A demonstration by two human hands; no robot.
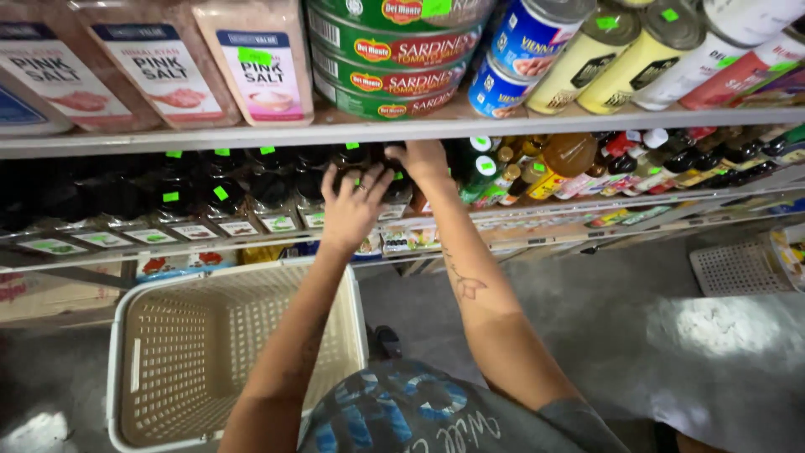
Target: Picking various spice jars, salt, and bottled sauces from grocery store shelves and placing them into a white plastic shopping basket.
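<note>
Both my hands reach into the middle shelf, among a row of dark bottles [251,189] with green stickers on their caps. My left hand [352,205] has its fingers spread over one dark bottle [348,164] and rests on it. My right hand [423,159] is higher and deeper in, curled around the top of a dark bottle [401,186] beside it. Whether either hand truly grips its bottle is hard to see in the shelf's shadow. Below my left forearm stands a cream plastic basket [126,352], which looks empty.
The top shelf [419,127] carries pink salt bags [163,67], stacked green oval tins [390,54], and blue and yellow cans [587,54]. Lighter sauce bottles [562,164] fill the shelf to the right. A second cream basket [738,268] sits on the grey floor at right.
</note>
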